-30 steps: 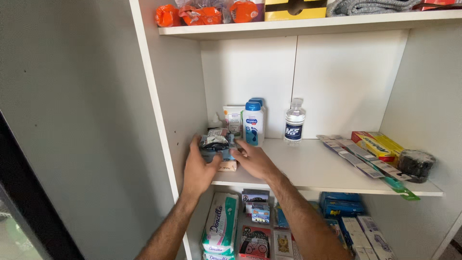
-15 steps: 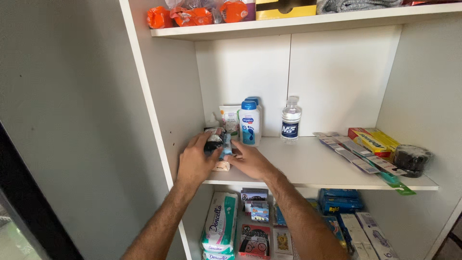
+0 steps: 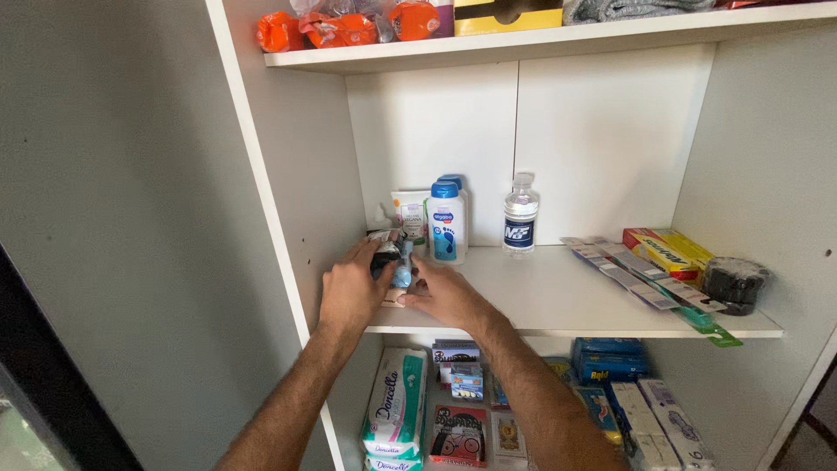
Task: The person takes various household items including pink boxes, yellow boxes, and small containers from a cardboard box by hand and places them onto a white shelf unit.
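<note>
Both my hands rest on the left end of the middle shelf (image 3: 567, 296) of a white cabinet. My left hand (image 3: 349, 292) curls around a small dark and blue packet (image 3: 390, 253) at the shelf's left wall. My right hand (image 3: 446, 292) touches the same packet from the right, fingers on the shelf board. Just behind the packet stand a white powder bottle with a blue cap (image 3: 445, 222) and a white box (image 3: 408, 214). What lies under my palms is hidden.
A small clear bottle (image 3: 520, 214) stands mid-shelf. Blister strips (image 3: 636, 279), a yellow-red box (image 3: 667, 251) and a dark tape roll (image 3: 734, 283) lie at the right. Orange packets (image 3: 340, 26) sit on the top shelf. Tissue packs (image 3: 394, 406) and boxes fill the lower shelf.
My hands have slid the small packet a little further back and left on the shelf. The camera view has shifted slightly; the other items have not moved.
</note>
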